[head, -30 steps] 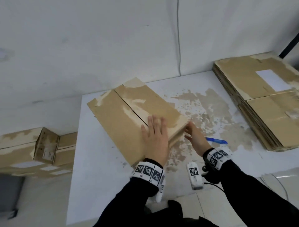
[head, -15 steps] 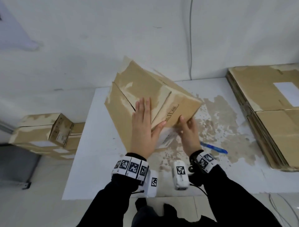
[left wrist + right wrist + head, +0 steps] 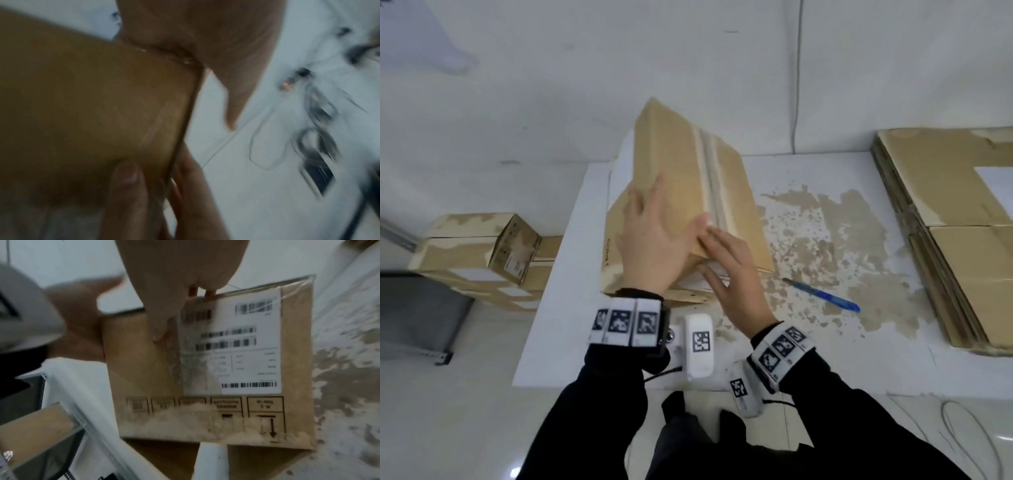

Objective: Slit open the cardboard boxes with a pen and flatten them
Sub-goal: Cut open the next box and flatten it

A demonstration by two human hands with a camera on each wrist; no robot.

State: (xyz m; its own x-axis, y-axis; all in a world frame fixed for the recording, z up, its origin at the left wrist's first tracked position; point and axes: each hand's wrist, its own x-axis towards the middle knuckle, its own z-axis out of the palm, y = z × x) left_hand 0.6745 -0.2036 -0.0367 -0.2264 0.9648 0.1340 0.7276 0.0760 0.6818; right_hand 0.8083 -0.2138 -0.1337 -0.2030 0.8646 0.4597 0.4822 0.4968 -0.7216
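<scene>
Off the counter's (image 3: 558,342) nine-o'clock edge sit stacked cardboard boxes (image 3: 482,253). Toward ten o'clock the taped cardboard box (image 3: 685,178) stands tilted; the left hand (image 3: 650,246) lies flat on its top, fingers straight (blurred at the wrist), the right hand (image 3: 732,277) grips its near labelled end. At three o'clock lie the blue pen (image 3: 822,295) and flattened cartons (image 3: 955,219).
</scene>
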